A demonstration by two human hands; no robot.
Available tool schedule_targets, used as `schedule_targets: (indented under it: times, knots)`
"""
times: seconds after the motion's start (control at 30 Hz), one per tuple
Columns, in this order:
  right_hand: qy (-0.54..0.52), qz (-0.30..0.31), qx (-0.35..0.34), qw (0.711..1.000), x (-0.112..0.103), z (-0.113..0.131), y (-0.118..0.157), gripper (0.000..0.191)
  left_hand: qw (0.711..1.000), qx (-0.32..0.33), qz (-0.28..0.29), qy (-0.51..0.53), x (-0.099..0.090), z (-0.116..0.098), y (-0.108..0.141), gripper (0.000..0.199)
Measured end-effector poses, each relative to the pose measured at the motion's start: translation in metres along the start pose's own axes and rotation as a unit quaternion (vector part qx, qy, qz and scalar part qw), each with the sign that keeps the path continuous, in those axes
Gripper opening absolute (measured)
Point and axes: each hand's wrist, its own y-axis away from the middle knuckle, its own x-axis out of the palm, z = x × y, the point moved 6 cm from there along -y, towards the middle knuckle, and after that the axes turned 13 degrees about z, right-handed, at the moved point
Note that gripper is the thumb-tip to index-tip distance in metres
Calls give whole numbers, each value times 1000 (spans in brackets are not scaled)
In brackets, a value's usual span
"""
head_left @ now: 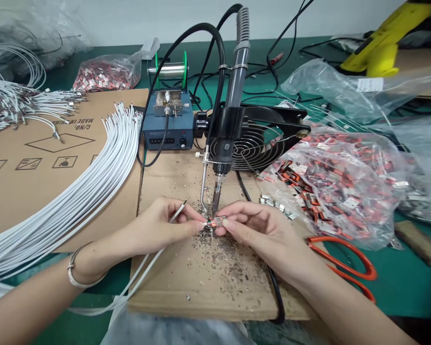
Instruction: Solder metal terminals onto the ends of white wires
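My left hand point(161, 225) pinches a white cable point(155, 258) between thumb and forefinger. A second white cable end point(178, 210) with a dark tip sticks up between the same fingers. In my right hand point(264, 230), thumb and fingers grip a small metal connector point(220, 221) with a red-orange board at its left end. The cable's end meets that board between my two hands. Right above it points the tip of a fixed soldering iron point(217, 191), beside a thin bent feed tube point(203, 184). Whether the tip touches the board I cannot tell.
Solder bits litter the cardboard point(187, 278). White cables point(104, 167) lie bundled at left. Behind stand a blue soldering station point(168, 127), a solder spool point(168, 70) and a black fan point(251, 143). At right are bagged connectors point(345, 177) and orange-handled scissors point(366, 266).
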Motion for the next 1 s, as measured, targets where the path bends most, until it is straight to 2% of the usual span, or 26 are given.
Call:
schedule_targets:
  times: [0.27,0.4,0.5,0.6,0.7,0.77,0.83,0.93,1.0]
  knots:
    - [6,2,-12,1000,0,1,0,9,1000,-3,6,6,1,-2,0,27]
    - [22,-20,20,999,-2,-1,-1,11,1000,-8,13,1,1,1,-3,26]
    - [51,-22,33,998,0,0,0,13,1000,-3,26,-11,2,0,-2,25]
    - [119,-27,16,992,6,9,9,12,999,-4,51,-11,8,-4,5,24]
    - [224,-38,-2,974,19,16,29,11,995,-4,98,6,25,-8,17,24]
    - [282,-38,-5,959,28,17,46,13,994,-11,108,30,39,-6,25,24]
    - [328,-41,-5,944,33,16,64,15,994,-7,79,69,51,-1,33,24]
    - [412,-42,-21,910,32,15,92,14,988,2,40,150,68,12,42,38]
    - [467,-4,-30,884,28,13,109,11,983,2,34,182,77,21,46,44]
